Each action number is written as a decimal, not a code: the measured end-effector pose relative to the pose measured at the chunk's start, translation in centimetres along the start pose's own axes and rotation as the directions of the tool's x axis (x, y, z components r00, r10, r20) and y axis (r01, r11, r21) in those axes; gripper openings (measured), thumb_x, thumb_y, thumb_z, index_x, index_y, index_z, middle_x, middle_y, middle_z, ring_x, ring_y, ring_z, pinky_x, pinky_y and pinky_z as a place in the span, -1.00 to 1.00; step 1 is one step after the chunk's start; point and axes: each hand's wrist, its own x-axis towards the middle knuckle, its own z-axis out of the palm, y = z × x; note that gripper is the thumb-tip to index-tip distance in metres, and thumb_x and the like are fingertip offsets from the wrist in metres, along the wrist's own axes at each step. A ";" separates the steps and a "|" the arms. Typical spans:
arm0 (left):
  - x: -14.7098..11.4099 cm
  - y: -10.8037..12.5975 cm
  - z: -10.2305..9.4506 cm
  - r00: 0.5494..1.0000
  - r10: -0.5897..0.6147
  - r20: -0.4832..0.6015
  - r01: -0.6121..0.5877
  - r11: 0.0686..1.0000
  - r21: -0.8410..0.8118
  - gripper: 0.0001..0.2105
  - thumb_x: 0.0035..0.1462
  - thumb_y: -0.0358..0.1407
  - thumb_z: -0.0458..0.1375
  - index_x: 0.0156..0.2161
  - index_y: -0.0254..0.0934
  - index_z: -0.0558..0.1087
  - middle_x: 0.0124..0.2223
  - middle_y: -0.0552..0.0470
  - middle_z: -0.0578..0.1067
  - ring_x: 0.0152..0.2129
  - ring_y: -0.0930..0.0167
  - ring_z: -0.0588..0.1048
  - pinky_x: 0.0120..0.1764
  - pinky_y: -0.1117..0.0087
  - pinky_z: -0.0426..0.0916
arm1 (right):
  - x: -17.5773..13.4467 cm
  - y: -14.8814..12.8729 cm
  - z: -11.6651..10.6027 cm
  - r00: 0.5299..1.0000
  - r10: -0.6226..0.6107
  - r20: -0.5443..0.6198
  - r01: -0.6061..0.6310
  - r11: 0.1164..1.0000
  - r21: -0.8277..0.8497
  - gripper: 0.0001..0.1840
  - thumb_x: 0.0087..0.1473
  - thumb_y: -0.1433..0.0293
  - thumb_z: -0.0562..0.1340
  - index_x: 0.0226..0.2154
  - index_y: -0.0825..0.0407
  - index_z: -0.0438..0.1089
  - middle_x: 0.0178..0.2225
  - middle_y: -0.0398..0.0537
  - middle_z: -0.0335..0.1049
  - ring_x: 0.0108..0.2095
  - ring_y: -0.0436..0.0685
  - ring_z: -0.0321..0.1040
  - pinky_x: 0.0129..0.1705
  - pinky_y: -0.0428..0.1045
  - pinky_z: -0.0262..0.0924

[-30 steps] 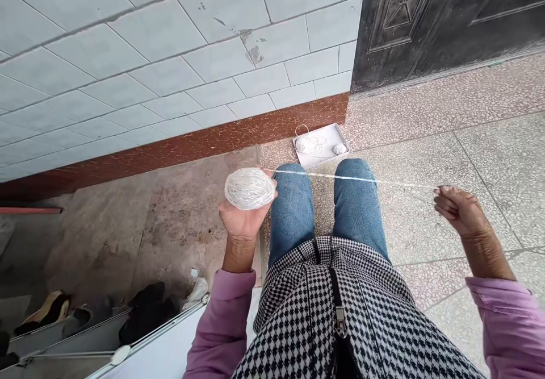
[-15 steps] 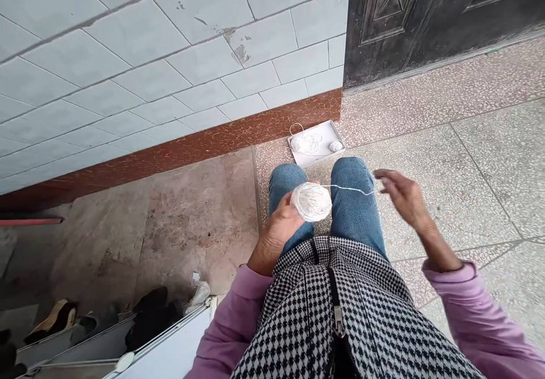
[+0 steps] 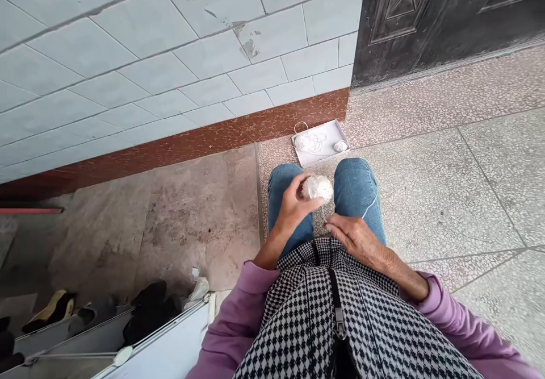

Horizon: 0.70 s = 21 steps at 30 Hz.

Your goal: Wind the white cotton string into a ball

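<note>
One white ball (image 3: pixel 318 187) clasped in your left hand (image 3: pixel 293 203), strand (image 3: pixel 369 207) pinched in your right hand (image 3: pixel 361 240), smaller ball (image 3: pixel 340 146) near right edge of box (image 3: pixel 327 148).

We see purple sleeves (image 3: pixel 234 316) stopping short of the wrists, a black-and-white houndstooth garment (image 3: pixel 293 316) with a black zip strip (image 3: pixel 335 294) and metallic pull (image 3: pixel 339 323) down its front, and blue denim trousers (image 3: pixel 352 186), faded over the knees.

Terrazzo floor (image 3: pixel 438 186) offers wide passage outside the right knee (image 3: pixel 355 183); ahead, the shallow white box (image 3: pixel 327 151) and tiled wall (image 3: pixel 213 55) obstruct. The yarn ball (image 3: pixel 319 188) apparently blocks much of the gap beside the left knee (image 3: pixel 281 179).
</note>
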 end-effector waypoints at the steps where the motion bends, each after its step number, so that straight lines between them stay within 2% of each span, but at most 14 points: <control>1: -0.3 -0.3 0.1 1.000 0.017 0.006 -0.017 0.994 0.104 -0.31 -0.18 -0.26 0.49 0.14 -0.25 0.50 0.10 -0.12 0.59 0.05 0.16 0.54 0.21 0.12 0.40 | -0.1 -0.7 -0.2 1.000 -0.016 0.020 0.016 1.000 0.003 -0.54 0.62 0.13 0.00 -0.21 0.00 0.45 -0.36 -0.09 0.45 -0.40 0.05 0.37 -0.26 -0.01 0.28; 3: -1.0 -0.5 -0.1 0.997 -0.009 0.075 -0.010 0.969 0.246 -0.33 -0.12 -0.30 0.45 0.18 -0.25 0.51 0.14 -0.13 0.59 0.06 0.15 0.54 0.21 0.11 0.39 | 0.3 -1.6 -0.9 1.000 -0.012 0.002 0.012 1.000 0.020 -0.54 0.61 0.13 0.01 -0.20 -0.01 0.46 -0.36 -0.09 0.44 -0.39 0.05 0.35 -0.24 0.00 0.27; 5: -1.8 -0.2 -0.8 0.971 -0.118 0.207 0.054 0.955 0.291 -0.35 -0.08 -0.31 0.42 0.20 -0.25 0.53 0.10 -0.12 0.61 0.01 0.15 0.55 0.17 0.12 0.41 | 1.1 -1.8 -1.9 0.996 0.051 -0.071 -0.047 0.998 0.051 -0.55 0.60 0.11 0.04 -0.23 -0.01 0.45 -0.38 -0.11 0.40 -0.38 0.05 0.33 -0.24 0.00 0.25; 7: -2.4 0.3 -1.8 0.906 -0.238 0.350 0.145 0.952 0.271 -0.36 -0.06 -0.28 0.40 0.20 -0.26 0.55 0.06 -0.11 0.63 -0.04 0.15 0.55 0.12 0.14 0.42 | 1.8 -1.2 -2.5 0.983 0.124 -0.132 -0.109 0.987 0.118 -0.52 0.56 0.06 0.09 -0.30 -0.01 0.42 -0.41 -0.14 0.37 -0.38 0.05 0.30 -0.25 0.00 0.21; 9: -2.7 0.6 -2.7 0.831 -0.307 0.463 0.236 0.950 0.205 -0.35 -0.08 -0.18 0.42 0.18 -0.27 0.56 0.01 -0.10 0.63 -0.07 0.14 0.55 0.05 0.19 0.43 | 2.3 -0.1 -2.2 0.974 0.183 -0.131 -0.148 0.959 0.243 -0.47 0.52 -0.02 0.13 -0.34 0.00 0.41 -0.41 -0.15 0.35 -0.38 0.04 0.27 -0.28 -0.02 0.19; 11: -2.9 0.6 -3.3 0.790 -0.346 0.506 0.284 0.938 0.197 -0.37 -0.09 -0.11 0.42 0.13 -0.27 0.57 -0.07 -0.06 0.62 -0.14 0.18 0.52 -0.05 0.25 0.41 | 2.4 1.0 -0.9 0.969 0.229 -0.090 -0.175 0.899 0.403 -0.40 0.45 -0.13 0.17 -0.36 0.01 0.40 -0.42 -0.17 0.33 -0.38 0.03 0.23 -0.31 -0.04 0.16; 14: -3.1 0.5 -3.3 0.767 -0.392 0.508 0.334 0.920 0.204 -0.37 -0.14 -0.08 0.44 0.08 -0.24 0.56 -0.10 -0.02 0.60 -0.16 0.21 0.50 -0.08 0.28 0.38 | 2.4 2.5 1.5 0.955 0.290 -0.063 -0.199 0.784 0.588 -0.32 0.33 -0.25 0.24 -0.38 0.03 0.38 -0.43 -0.19 0.29 -0.39 0.01 0.18 -0.33 -0.06 0.12; 17: -3.5 0.6 -2.5 0.761 -0.438 0.479 0.392 0.898 0.199 -0.32 -0.17 -0.08 0.46 0.12 -0.19 0.54 -0.03 -0.04 0.61 -0.08 0.13 0.53 -0.01 0.24 0.41 | 2.3 3.5 3.0 0.932 0.351 -0.089 -0.201 0.708 0.677 -0.27 0.22 -0.32 0.30 -0.40 0.03 0.37 -0.44 -0.19 0.27 -0.40 0.00 0.16 -0.35 -0.06 0.10; 21: -3.3 0.9 -1.0 0.811 -0.505 0.296 0.468 0.863 0.190 -0.28 -0.27 -0.03 0.48 0.11 -0.09 0.57 0.07 -0.06 0.64 0.21 -0.14 0.49 0.25 0.00 0.41 | 2.2 4.7 3.8 0.883 0.432 -0.185 -0.166 0.654 0.738 -0.24 0.10 -0.39 0.32 -0.43 -0.01 0.35 -0.45 -0.19 0.30 -0.40 0.01 0.18 -0.36 -0.04 0.12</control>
